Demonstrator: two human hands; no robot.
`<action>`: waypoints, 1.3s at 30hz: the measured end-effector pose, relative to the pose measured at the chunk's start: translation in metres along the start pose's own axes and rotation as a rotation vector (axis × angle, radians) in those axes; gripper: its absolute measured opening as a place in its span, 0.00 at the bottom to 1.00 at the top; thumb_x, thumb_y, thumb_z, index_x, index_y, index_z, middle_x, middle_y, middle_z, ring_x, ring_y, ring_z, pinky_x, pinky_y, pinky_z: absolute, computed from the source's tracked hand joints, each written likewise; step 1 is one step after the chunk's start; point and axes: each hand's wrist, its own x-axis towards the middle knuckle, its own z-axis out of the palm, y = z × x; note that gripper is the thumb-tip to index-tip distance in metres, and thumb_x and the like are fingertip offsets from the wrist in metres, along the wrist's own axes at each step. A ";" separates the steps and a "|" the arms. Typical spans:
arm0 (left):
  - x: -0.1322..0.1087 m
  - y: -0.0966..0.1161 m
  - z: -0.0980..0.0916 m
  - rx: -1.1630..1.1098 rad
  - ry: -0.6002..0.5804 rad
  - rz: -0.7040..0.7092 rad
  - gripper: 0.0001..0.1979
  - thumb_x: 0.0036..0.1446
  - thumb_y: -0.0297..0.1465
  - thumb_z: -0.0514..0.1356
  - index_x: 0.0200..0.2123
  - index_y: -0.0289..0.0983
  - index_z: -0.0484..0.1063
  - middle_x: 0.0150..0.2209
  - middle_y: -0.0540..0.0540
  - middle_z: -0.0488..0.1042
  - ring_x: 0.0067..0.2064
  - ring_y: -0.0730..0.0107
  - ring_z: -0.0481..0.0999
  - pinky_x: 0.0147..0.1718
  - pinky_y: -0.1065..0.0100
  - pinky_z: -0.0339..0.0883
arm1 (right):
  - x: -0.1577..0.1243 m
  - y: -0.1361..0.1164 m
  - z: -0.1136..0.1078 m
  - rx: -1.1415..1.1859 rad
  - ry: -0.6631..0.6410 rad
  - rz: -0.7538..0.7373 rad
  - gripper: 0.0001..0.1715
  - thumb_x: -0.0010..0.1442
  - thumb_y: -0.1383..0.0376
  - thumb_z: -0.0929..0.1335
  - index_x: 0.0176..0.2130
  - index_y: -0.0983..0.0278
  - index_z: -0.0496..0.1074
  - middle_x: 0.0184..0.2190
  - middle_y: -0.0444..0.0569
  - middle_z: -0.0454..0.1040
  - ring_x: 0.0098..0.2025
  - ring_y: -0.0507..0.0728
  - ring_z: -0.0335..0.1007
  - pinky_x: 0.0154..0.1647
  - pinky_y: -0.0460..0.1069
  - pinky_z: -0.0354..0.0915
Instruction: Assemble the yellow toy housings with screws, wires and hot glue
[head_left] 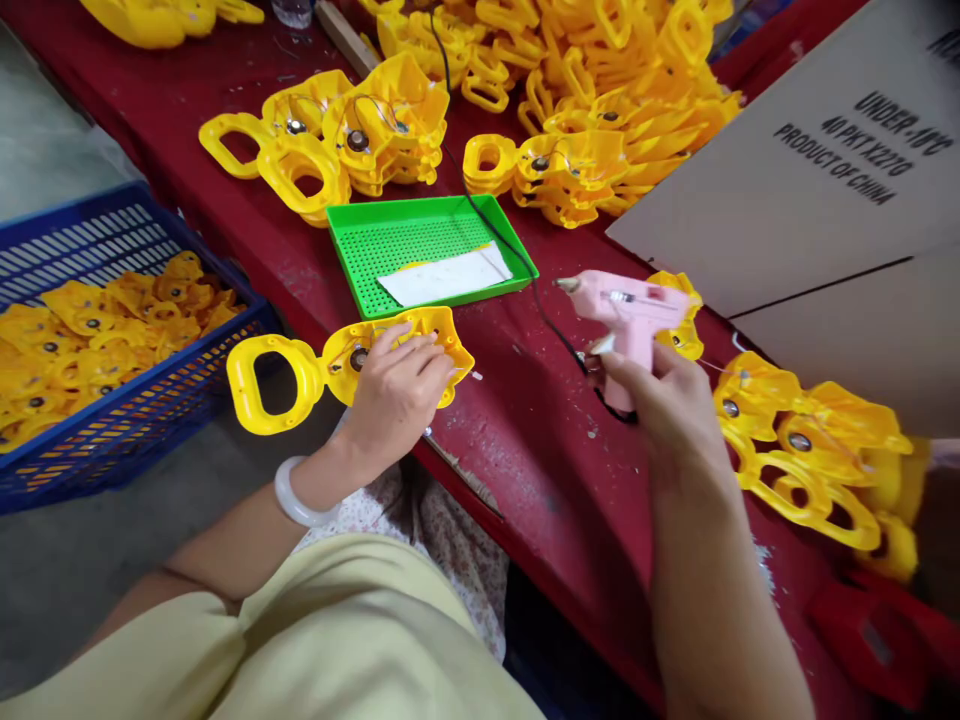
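A yellow plastic shell (337, 365) with a ring-shaped handle and a small round dark part inside lies at the table's near edge. My left hand (401, 385) is on it, fingers bent into its open side; what the fingertips touch inside is hidden. Raised over the table to the right, a pink glue gun (630, 305) points its nozzle to the left. My right hand (652, 390) is wrapped around its grip, and a black cord runs from it. Beyond the shell sits a green perforated tray (352, 260) with a white strip (450, 275) in it.
Stacked yellow shells (360, 130) and a large heap (585, 60) fill the far side of the red table (525, 450). More wired shells (802, 440) lie at right by a cardboard box (810, 190). A blue basket (135, 400) of yellow parts stands at left.
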 end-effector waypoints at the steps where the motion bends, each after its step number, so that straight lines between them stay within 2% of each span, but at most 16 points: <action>1: 0.001 -0.001 0.000 -0.002 0.005 0.000 0.08 0.65 0.25 0.55 0.36 0.33 0.74 0.38 0.43 0.81 0.47 0.61 0.80 0.52 0.55 0.68 | -0.004 -0.002 0.000 0.109 -0.031 0.019 0.17 0.49 0.55 0.72 0.35 0.63 0.73 0.32 0.49 0.77 0.27 0.52 0.69 0.22 0.46 0.62; 4: 0.003 0.000 0.000 -0.007 0.045 -0.039 0.10 0.66 0.27 0.53 0.35 0.33 0.74 0.36 0.43 0.81 0.44 0.62 0.81 0.47 0.58 0.67 | -0.014 -0.003 0.001 0.387 -0.212 0.131 0.19 0.46 0.59 0.73 0.39 0.62 0.72 0.38 0.51 0.78 0.24 0.51 0.69 0.17 0.46 0.61; 7: 0.004 0.001 0.001 -0.021 0.067 -0.104 0.12 0.68 0.29 0.52 0.35 0.34 0.73 0.34 0.46 0.80 0.39 0.66 0.80 0.44 0.61 0.66 | -0.021 0.002 0.004 0.406 -0.350 0.192 0.22 0.45 0.62 0.75 0.42 0.61 0.74 0.42 0.53 0.79 0.22 0.50 0.67 0.16 0.45 0.60; 12: 0.005 0.002 0.003 -0.006 0.037 -0.192 0.13 0.68 0.29 0.50 0.34 0.34 0.71 0.30 0.49 0.78 0.34 0.69 0.78 0.40 0.65 0.64 | -0.035 0.014 0.015 0.333 -0.533 0.244 0.16 0.45 0.59 0.76 0.35 0.64 0.78 0.29 0.51 0.77 0.21 0.50 0.62 0.18 0.47 0.58; 15: 0.006 0.003 0.004 0.035 0.015 -0.226 0.13 0.69 0.30 0.49 0.33 0.35 0.70 0.30 0.48 0.77 0.35 0.69 0.77 0.38 0.66 0.64 | -0.041 0.014 0.021 0.282 -0.616 0.253 0.17 0.48 0.57 0.76 0.35 0.66 0.78 0.28 0.50 0.75 0.21 0.49 0.60 0.20 0.47 0.56; 20: 0.010 0.004 0.000 0.079 -0.025 -0.267 0.13 0.68 0.29 0.50 0.31 0.35 0.69 0.27 0.49 0.75 0.32 0.68 0.76 0.33 0.68 0.62 | -0.043 0.012 0.024 0.316 -0.594 0.223 0.15 0.52 0.57 0.74 0.36 0.66 0.77 0.24 0.47 0.70 0.22 0.48 0.58 0.22 0.47 0.54; 25: 0.013 0.001 -0.003 0.064 -0.077 -0.308 0.14 0.68 0.31 0.50 0.31 0.35 0.70 0.27 0.48 0.76 0.30 0.68 0.75 0.31 0.69 0.60 | -0.044 0.010 0.025 0.323 -0.629 0.224 0.14 0.53 0.58 0.73 0.36 0.66 0.77 0.23 0.45 0.67 0.22 0.48 0.56 0.22 0.47 0.53; 30: 0.010 -0.003 -0.004 0.022 -0.076 -0.276 0.15 0.68 0.31 0.50 0.31 0.35 0.71 0.26 0.48 0.75 0.29 0.69 0.74 0.30 0.68 0.60 | -0.034 0.010 0.026 0.381 -0.566 0.223 0.13 0.54 0.59 0.73 0.37 0.65 0.76 0.23 0.44 0.66 0.22 0.49 0.55 0.22 0.48 0.52; 34: 0.008 -0.007 -0.009 -0.062 -0.114 -0.220 0.15 0.68 0.32 0.50 0.30 0.35 0.70 0.24 0.48 0.73 0.28 0.69 0.73 0.29 0.68 0.60 | -0.026 0.007 0.030 0.397 -0.626 0.267 0.12 0.53 0.59 0.73 0.35 0.65 0.75 0.23 0.45 0.68 0.21 0.48 0.54 0.21 0.47 0.51; 39: 0.008 -0.008 -0.010 -0.069 -0.119 -0.219 0.16 0.68 0.31 0.50 0.29 0.35 0.70 0.23 0.49 0.72 0.27 0.69 0.71 0.28 0.68 0.59 | -0.025 0.005 0.033 0.383 -0.668 0.291 0.14 0.52 0.58 0.74 0.35 0.65 0.74 0.24 0.46 0.69 0.20 0.47 0.53 0.20 0.47 0.51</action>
